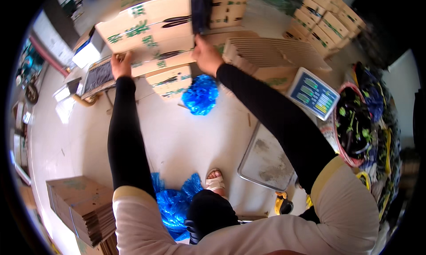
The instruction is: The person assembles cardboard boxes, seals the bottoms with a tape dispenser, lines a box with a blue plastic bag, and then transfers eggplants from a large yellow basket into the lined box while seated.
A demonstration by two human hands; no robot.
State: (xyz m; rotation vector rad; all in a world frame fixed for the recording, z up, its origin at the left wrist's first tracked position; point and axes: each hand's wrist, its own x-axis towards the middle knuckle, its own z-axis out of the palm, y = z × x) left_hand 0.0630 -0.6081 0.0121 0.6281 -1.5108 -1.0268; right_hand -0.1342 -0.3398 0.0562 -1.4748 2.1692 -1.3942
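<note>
Before me rises a stack of cardboard boxes [146,25] printed with green characters and dark eggplants. My left hand [121,64] has its fingers curled on the left end of a cardboard box [159,50] in this stack. At the same box's right end, my right hand [207,55] grips the edge with bent fingers. Blur and overlap hide exactly how the boxes meet. Just below my right hand lies a crumpled bundle of blue plastic film [200,95], against a lower box [171,82].
Flattened cartons [273,53] lie stacked at right, near a scale display [313,93] and its metal platform [266,158]. Eggplants fill a pink-rimmed basket [352,122]. A yellow tape dispenser [282,203], more blue film [176,205] and bundled cartons [81,205] are near my feet.
</note>
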